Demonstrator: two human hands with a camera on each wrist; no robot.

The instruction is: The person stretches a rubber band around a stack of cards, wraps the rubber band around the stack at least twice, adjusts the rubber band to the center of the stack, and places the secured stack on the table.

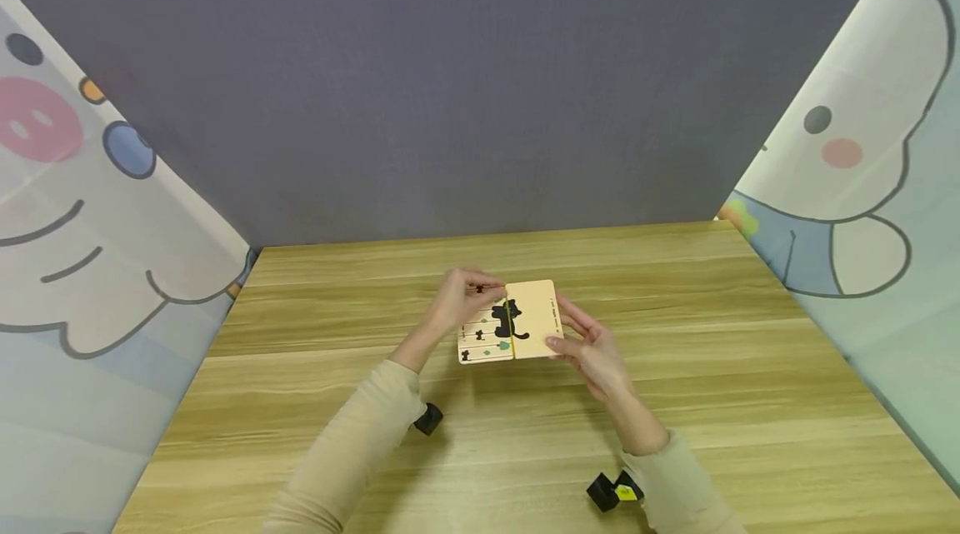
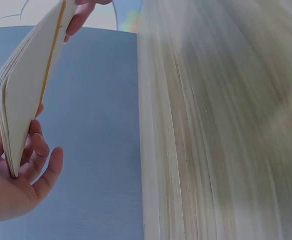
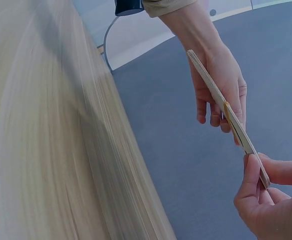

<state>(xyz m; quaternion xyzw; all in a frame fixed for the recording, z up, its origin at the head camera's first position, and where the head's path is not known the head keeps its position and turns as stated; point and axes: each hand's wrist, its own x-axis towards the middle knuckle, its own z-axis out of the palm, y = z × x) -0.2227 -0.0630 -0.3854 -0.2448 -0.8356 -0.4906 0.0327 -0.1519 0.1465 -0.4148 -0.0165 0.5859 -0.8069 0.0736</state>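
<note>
A small open board book (image 1: pixel 532 313) with cream pages and a black cat picture is held above the wooden table. A thin yellow band (image 1: pixel 511 321) runs along its middle fold. My left hand (image 1: pixel 459 301) reaches over the left page, thumb and index fingertip meeting at the top of the fold by the band. In the left wrist view, the left hand (image 2: pixel 23 185) has the book's edge between its thumb side and curled fingers. My right hand (image 1: pixel 596 355) pinches the right page's outer edge, thumb (image 3: pixel 251 175) in front and fingers behind.
The wooden table (image 1: pixel 337 309) extends around and below the hands. A dark grey panel (image 1: pixel 480 101) stands behind it. Cartoon-printed curtains (image 1: pixel 112 226) hang on both sides. Black devices (image 1: pixel 603 491) are strapped at the wrists.
</note>
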